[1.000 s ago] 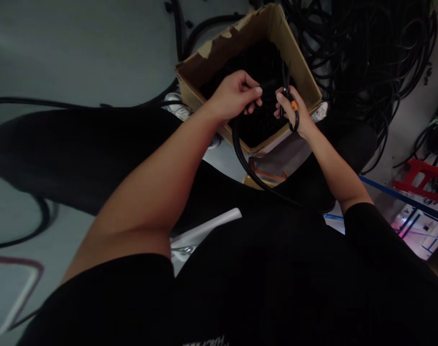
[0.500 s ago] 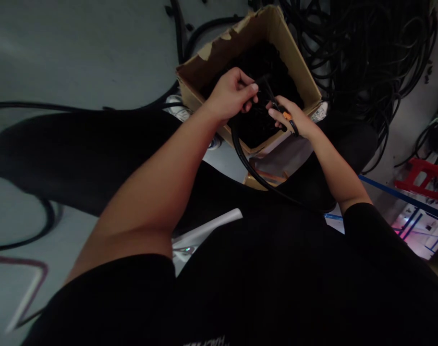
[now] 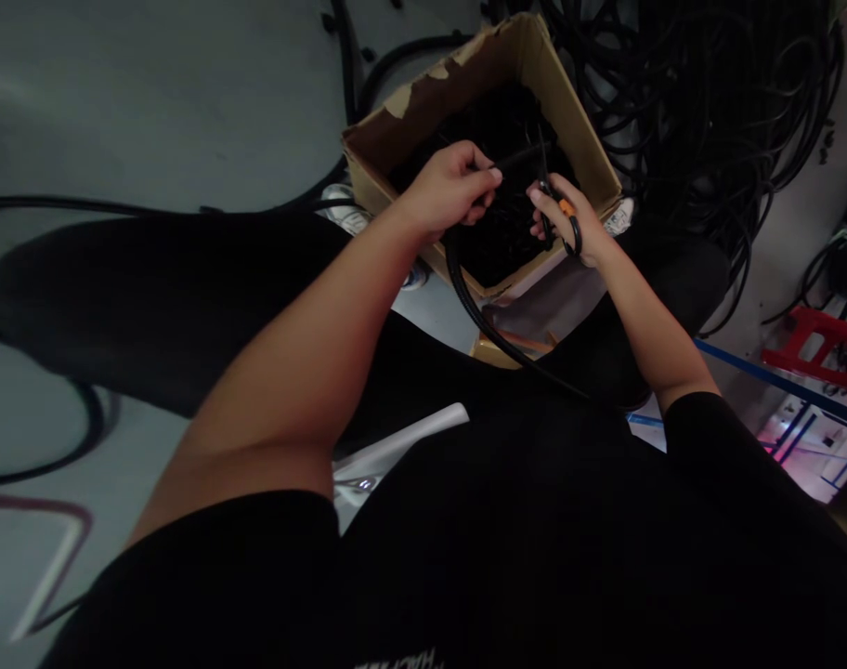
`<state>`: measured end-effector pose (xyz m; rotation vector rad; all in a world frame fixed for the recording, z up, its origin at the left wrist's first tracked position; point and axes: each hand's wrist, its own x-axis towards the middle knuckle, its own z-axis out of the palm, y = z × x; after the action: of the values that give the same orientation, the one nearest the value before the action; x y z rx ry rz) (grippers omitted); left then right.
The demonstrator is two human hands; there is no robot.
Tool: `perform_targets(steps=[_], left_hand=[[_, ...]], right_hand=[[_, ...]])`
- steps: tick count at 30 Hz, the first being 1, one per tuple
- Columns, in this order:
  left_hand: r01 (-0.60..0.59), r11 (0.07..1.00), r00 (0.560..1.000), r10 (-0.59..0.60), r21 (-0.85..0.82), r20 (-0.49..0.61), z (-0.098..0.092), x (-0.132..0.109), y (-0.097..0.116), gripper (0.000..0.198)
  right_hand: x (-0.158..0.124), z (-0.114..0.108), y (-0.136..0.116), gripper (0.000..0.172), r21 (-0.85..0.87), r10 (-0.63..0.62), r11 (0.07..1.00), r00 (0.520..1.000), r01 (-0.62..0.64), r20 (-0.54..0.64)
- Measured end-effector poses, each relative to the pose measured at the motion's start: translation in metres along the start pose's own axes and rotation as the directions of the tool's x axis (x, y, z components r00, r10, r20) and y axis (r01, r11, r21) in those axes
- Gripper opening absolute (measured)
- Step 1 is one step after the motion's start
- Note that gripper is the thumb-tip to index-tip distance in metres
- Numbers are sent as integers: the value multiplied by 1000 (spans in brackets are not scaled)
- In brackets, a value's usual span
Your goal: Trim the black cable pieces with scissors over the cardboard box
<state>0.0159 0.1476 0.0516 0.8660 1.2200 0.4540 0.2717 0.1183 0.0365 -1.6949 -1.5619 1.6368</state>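
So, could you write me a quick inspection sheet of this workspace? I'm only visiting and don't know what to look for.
Surface: grey floor, with a cardboard box on it.
Job's things: black cable and scissors with black handles and an orange part, both held above the box.
Hands: left hand grips the black cable; right hand holds the scissors.
Cables: a black cable pile fills the box; a black cable heap lies beyond it.
Clutter: white strip beneath the person's arm, partly hidden.
Surroundings: red object and blue line to the right; white shoe beside the box.
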Motion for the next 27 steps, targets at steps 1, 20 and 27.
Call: perform_targets(steps=[1,20,27], left_hand=[[2,1000,1000,-2,0,4,0,1,-1,32],[-19,995,999,15,99,37,-5,12,-13,24],[-46,996,999,44,77,26,-15,10,-7,32]], right_hand=[[-2,-1,-2,67,0,-7,1000,1000,7,-6],[-5,-6,-9,78,-101,-64,993,998,64,6],[4,-9,13,78,-178,-105,979,994,98,-32]])
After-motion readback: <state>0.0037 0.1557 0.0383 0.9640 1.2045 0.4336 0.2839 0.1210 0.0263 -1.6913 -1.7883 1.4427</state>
